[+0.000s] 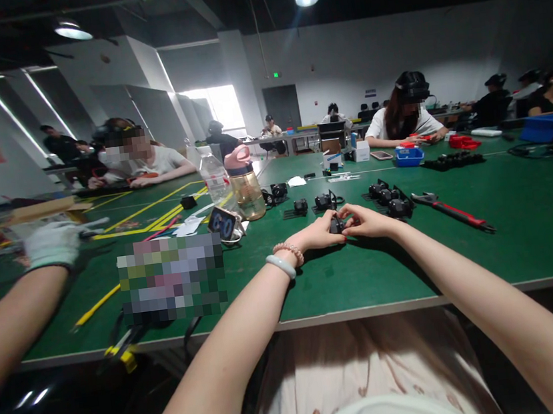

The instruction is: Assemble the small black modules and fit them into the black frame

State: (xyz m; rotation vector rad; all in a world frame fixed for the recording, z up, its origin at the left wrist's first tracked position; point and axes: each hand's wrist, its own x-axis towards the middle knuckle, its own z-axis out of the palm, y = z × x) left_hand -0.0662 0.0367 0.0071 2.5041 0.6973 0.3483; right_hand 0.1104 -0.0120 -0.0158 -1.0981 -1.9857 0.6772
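- Left hand [320, 231] and right hand [363, 222] pinch a small black component [336, 225] between narrowed fingertips at the green tabletop [366, 280], nearer than the black assemblies [390, 198].
- A steady left grip and light right fingertips would likely prevent slipping.

Green table [376, 275], small black parts [400, 207], red-handled wrench [453, 211], blue bin [411, 161], amber bottle [250, 200], phone [382, 155] lying flat
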